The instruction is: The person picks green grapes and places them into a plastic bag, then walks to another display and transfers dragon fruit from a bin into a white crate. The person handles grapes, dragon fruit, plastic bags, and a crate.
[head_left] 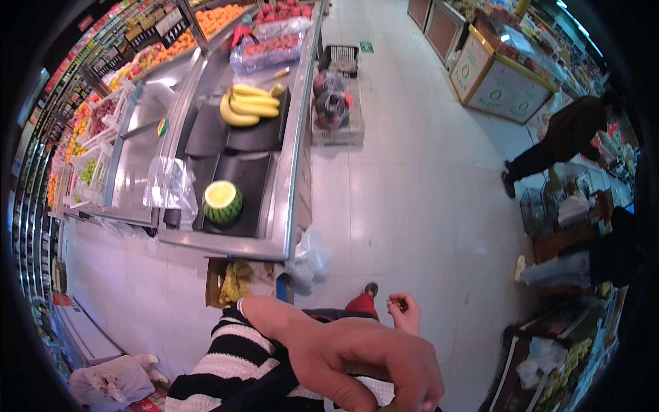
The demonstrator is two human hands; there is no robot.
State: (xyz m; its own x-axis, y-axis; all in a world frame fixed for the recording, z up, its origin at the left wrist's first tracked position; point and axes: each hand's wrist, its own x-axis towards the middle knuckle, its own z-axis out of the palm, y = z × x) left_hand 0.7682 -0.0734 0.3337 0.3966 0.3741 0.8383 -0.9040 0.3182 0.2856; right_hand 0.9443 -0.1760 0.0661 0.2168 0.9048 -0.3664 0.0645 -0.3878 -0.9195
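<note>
Head view showed the right hand (406, 318) pinching a small dark item (394, 303) near its fingertips, beyond the curled left hand (364, 345), whose grip could not be told, the tabletop's cut watermelon (222, 204) lying farther left.

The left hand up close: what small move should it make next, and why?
Perhaps the left hand should shift aside a little: it looms large in the view and seems to hide the wrist end of the right hand behind it.
</note>
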